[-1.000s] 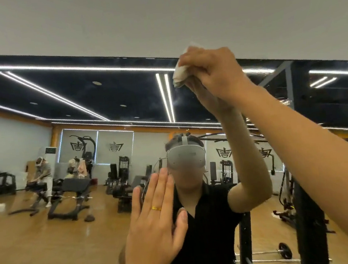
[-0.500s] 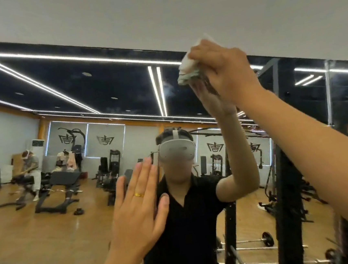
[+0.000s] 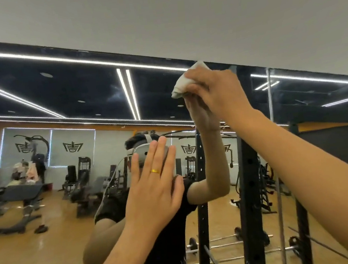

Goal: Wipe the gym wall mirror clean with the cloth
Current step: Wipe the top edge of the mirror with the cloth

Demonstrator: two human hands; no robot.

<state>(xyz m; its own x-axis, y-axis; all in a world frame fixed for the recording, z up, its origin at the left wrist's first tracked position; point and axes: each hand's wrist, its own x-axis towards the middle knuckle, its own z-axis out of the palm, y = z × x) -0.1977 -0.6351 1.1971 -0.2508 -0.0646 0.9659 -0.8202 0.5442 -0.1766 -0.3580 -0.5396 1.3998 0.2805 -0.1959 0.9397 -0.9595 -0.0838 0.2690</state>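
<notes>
The wall mirror [image 3: 63, 93] fills most of the view and reflects the gym hall. My right hand [image 3: 218, 93] is raised near the mirror's top edge and grips a bunched white cloth [image 3: 185, 81], which presses against the glass just under the frame. My left hand [image 3: 155, 189] lies flat on the mirror lower down, fingers straight and spread, a gold ring on one finger. My own reflection in a black shirt and headset shows behind both hands.
A grey wall band [image 3: 178, 14] runs above the mirror's dark top edge. A vertical seam [image 3: 273, 143] splits the mirror at right. Benches, machines, a black rack and barbells appear only as reflections. Other people are reflected at far left.
The cloth and my right hand moved right along the mirror's top edge. My left hand stays flat on the glass. The view swung right.
</notes>
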